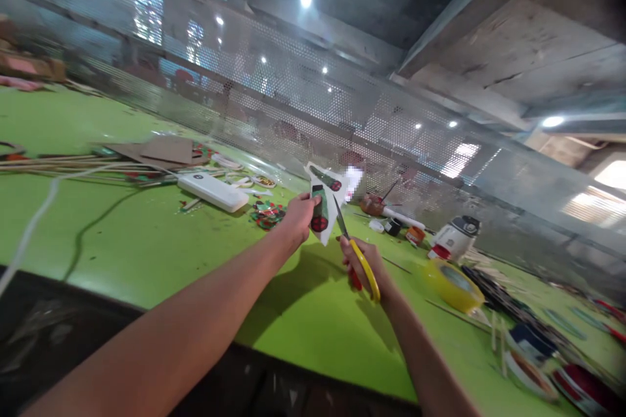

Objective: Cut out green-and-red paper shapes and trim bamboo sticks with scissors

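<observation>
My left hand [299,216] pinches a piece of white paper [328,208] printed with green and dark red shapes, holding it up above the green table. Yellow-handled scissors [364,264] are gripped in my right hand [368,260], just right of the paper. Their blades point up and left, close to the paper's right part; whether they touch it I cannot tell. A red part of the handle shows below my fingers. Small green and red scraps [268,214] lie on the table beyond my left wrist.
At left are a white power strip [212,192], thin wooden sticks [63,163] and cardboard [166,148]. To the right stand a yellow tape roll [456,285], small paint jars [392,227] and a white container [454,238]. A perforated screen [293,111] runs behind the green table [313,339].
</observation>
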### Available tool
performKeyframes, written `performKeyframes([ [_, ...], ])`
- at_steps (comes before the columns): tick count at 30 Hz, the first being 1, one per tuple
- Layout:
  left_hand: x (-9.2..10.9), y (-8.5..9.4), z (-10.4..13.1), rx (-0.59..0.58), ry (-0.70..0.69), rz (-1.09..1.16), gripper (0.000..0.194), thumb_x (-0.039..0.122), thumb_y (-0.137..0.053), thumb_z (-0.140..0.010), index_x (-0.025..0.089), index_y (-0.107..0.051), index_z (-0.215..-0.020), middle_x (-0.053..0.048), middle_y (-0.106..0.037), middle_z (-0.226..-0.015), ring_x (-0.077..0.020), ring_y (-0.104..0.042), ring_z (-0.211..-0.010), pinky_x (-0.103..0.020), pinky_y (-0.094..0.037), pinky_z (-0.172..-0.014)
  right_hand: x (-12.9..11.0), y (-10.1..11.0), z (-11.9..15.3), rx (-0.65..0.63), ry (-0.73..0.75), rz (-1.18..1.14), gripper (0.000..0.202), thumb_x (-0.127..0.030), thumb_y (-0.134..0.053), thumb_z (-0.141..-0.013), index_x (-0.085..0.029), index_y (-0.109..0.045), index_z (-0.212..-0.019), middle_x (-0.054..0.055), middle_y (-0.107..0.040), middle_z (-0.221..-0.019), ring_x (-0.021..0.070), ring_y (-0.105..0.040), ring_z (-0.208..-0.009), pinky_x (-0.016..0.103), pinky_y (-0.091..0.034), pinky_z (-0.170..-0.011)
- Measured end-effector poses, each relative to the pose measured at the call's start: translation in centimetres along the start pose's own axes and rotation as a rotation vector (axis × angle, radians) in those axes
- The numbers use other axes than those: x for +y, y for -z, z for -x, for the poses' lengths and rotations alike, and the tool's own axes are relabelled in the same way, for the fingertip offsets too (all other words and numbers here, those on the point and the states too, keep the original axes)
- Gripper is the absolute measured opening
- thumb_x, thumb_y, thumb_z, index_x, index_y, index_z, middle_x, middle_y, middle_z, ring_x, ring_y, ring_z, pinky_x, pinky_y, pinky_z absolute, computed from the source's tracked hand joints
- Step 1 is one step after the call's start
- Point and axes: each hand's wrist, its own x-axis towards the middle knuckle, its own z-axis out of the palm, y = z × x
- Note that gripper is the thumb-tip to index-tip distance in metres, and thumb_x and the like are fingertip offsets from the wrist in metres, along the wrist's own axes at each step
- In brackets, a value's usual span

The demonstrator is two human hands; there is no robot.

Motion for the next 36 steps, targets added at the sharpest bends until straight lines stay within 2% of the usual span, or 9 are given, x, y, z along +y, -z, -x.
performKeyframes([
  [4, 0.3, 0.2, -0.1, 0.080, -0.095, 0.083, 0.008, 0.009, -0.056, -0.073, 0.016, -0.054, -0.072, 0.002, -0.055, -0.056, -0.0094, -0.051, -0.045, -0.024, -0.044, -0.051, -0.2, -0.3, 0.1, -0.003, -0.011, 0.005, 0.055, -0.067, -0.040, -0.079, -0.016, -0.059, -0.077, 0.001, -0.052, -0.056, 0.0113, -0.048, -0.043, 0.021, -0.037, -0.038],
  [8, 0.6, 0.1, 0.0, 0.027, -0.070, 0.093, 0.013, 0.005, -0.051, -0.071, 0.017, -0.052, -0.074, 0.003, -0.054, -0.056, -0.0087, -0.049, -0.044, -0.023, -0.043, -0.050, -0.6, -0.5, 0.3, 0.019, -0.012, 0.003, 0.056, -0.069, -0.042, -0.078, -0.016, -0.060, -0.077, 0.001, -0.052, -0.056, 0.0111, -0.048, -0.043, 0.021, -0.037, -0.039],
  [12, 0.5, -0.1, 0.0, -0.008, -0.064, 0.092, 0.018, 0.004, -0.053, -0.068, 0.017, -0.056, -0.080, 0.001, -0.058, -0.062, -0.0101, -0.052, -0.048, -0.024, -0.045, -0.052, -0.9, -0.3, 0.5, -0.002, 0.004, -0.011, 0.056, -0.068, -0.041, -0.078, -0.016, -0.060, -0.079, 0.000, -0.051, -0.055, 0.0111, -0.047, -0.042, 0.022, -0.036, -0.039],
  [18, 0.3, -0.2, 0.0, 0.019, -0.117, 0.090, 0.017, 0.004, -0.053, -0.067, 0.017, -0.055, -0.078, 0.001, -0.057, -0.062, -0.0105, -0.053, -0.050, -0.027, -0.048, -0.057, -1.1, -0.5, 0.8, 0.008, -0.020, -0.010, 0.053, -0.069, -0.041, -0.078, -0.018, -0.051, -0.064, -0.001, -0.048, -0.051, 0.0110, -0.046, -0.041, 0.022, -0.036, -0.039],
  [25, 0.0, -0.1, 0.1, 0.018, -0.195, 0.050, 0.014, 0.009, -0.055, -0.066, 0.016, -0.054, -0.078, 0.002, -0.054, -0.061, -0.0094, -0.051, -0.049, -0.024, -0.046, -0.052, -1.2, -0.8, 1.0, 0.029, -0.022, 0.039, 0.049, -0.065, -0.043, -0.080, -0.018, -0.051, -0.066, -0.001, -0.049, -0.051, 0.0098, -0.044, -0.041, 0.020, -0.033, -0.038],
  [36, 0.2, -0.3, 0.1, 0.007, -0.175, 0.079, 0.016, 0.013, -0.064, -0.063, 0.015, -0.055, -0.077, 0.003, -0.055, -0.061, -0.0094, -0.051, -0.047, -0.025, -0.046, -0.052, -0.7, -0.6, 1.2, 0.056, 0.012, 0.048, 0.044, -0.055, -0.048, -0.083, -0.019, -0.043, -0.060, -0.003, -0.047, -0.046, 0.0096, -0.043, -0.040, 0.020, -0.031, -0.041],
])
